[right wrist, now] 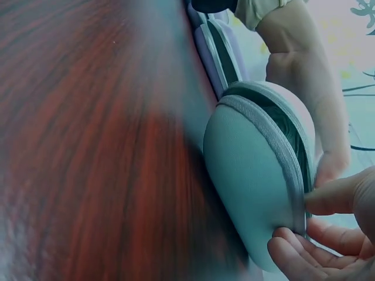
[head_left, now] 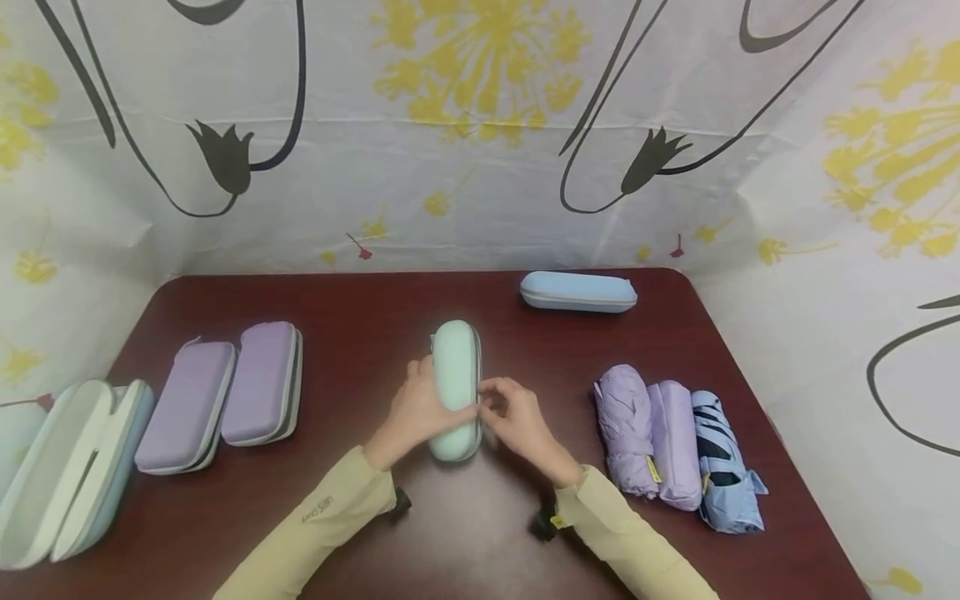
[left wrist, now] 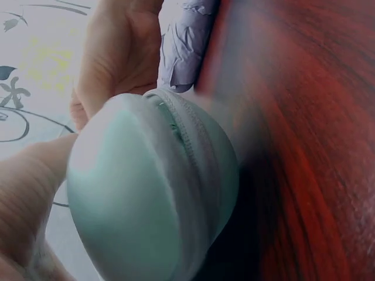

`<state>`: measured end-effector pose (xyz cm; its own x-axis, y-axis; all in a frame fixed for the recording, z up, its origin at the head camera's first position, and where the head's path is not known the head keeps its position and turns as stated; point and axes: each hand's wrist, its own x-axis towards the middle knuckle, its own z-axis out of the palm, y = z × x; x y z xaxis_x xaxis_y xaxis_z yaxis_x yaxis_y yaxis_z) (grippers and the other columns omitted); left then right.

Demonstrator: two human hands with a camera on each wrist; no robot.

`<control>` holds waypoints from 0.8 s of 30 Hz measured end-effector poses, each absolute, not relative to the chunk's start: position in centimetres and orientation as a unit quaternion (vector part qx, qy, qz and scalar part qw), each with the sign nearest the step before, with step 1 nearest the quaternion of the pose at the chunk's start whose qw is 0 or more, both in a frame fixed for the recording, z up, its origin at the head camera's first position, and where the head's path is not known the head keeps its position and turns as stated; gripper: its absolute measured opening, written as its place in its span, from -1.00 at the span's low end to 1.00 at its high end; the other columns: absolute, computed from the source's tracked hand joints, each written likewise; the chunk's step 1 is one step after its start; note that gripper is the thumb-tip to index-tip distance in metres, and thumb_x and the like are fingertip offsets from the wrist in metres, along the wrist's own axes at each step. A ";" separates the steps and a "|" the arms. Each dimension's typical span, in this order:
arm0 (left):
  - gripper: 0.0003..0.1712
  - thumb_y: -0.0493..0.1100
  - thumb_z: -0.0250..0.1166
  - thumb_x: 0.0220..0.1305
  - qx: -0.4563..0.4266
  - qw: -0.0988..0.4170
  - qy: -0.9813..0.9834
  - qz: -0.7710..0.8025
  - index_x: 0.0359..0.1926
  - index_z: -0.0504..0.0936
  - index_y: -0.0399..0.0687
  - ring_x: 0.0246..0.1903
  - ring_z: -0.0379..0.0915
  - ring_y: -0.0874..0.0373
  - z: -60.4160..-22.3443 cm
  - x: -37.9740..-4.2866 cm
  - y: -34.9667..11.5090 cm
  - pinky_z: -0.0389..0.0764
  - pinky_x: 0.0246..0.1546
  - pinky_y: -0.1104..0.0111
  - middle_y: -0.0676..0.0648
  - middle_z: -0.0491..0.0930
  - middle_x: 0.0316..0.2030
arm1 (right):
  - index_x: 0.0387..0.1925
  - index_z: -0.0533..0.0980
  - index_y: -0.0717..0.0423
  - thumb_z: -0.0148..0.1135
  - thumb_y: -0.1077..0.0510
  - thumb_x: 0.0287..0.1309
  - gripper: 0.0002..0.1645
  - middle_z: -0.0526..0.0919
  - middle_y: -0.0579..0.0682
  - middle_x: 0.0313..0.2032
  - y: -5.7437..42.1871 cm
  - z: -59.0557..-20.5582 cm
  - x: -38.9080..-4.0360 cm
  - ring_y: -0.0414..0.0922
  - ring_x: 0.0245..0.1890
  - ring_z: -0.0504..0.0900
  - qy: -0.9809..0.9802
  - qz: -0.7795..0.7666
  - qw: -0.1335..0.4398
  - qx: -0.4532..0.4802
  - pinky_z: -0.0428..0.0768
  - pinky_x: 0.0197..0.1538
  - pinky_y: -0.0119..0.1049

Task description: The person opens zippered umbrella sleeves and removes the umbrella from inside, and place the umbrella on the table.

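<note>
Left hand point(head_left: 422, 410) curls round a mint case point(head_left: 454, 371) at the middle of the table point(head_left: 480, 542), thumb over its top; the right hand point(head_left: 522, 421) pinches the case's right edge between thumb and fingers — the seam there stands parted. Near the table's left edge lies an open pale-blue case point(head_left: 114, 492); off to the right, three folded umbrellas point(head_left: 675, 446), two lilac and one blue, lie side by side. Two lilac cases point(head_left: 262, 379) sit just past the open one, and a blue case point(head_left: 577, 290) lies near the far edge — behind it hangs a patterned cloth point(head_left: 465, 192).
</note>
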<state>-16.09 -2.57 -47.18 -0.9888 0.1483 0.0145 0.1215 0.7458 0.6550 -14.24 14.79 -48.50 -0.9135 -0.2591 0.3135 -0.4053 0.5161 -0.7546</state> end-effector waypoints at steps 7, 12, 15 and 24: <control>0.06 0.26 0.41 -0.24 0.067 0.023 0.940 0.334 0.13 0.30 -0.41 -0.39 0.41 0.00 -47.1 -16.3 -2.6 0.53 -0.42 0.21 -0.25 0.36 -0.18 | -0.18 0.55 0.32 0.20 0.44 0.02 -0.74 0.59 0.10 -0.29 14.8 -48.4 -14.3 -0.08 -0.32 0.61 -0.862 0.450 0.083 0.219 0.60 -0.28 -0.36; 0.01 0.26 0.41 -0.24 0.064 0.022 0.938 0.339 0.08 0.35 -0.41 -0.37 0.41 0.00 -47.3 -16.5 -2.7 0.52 -0.41 0.21 -0.24 0.38 -0.20 | -0.17 0.57 0.31 0.12 0.43 0.09 -0.76 0.61 0.09 -0.23 14.7 -48.4 -14.4 -0.07 -0.21 0.61 -0.863 0.442 0.091 0.226 0.60 -0.22 -0.30; -0.03 0.21 0.42 -0.25 0.064 0.030 0.934 0.349 0.07 0.38 -0.40 -0.31 0.39 0.00 -47.4 -16.7 -2.9 0.51 -0.36 0.20 -0.23 0.41 -0.18 | -0.17 0.57 0.31 0.14 0.42 0.10 -0.76 0.61 0.09 -0.24 14.7 -48.4 -14.4 -0.09 -0.22 0.62 -0.859 0.451 0.084 0.227 0.60 -0.23 -0.33; -0.04 0.17 0.43 -0.29 0.044 0.058 0.927 0.367 0.07 0.37 -0.38 -0.26 0.39 -0.01 -47.6 -17.1 -3.1 0.51 -0.30 0.19 -0.22 0.43 -0.17 | -0.13 0.54 0.34 0.21 0.43 0.04 -0.71 0.58 0.12 -0.25 14.5 -48.2 -14.3 -0.08 -0.31 0.63 -0.852 0.463 0.066 0.234 0.59 -0.26 -0.39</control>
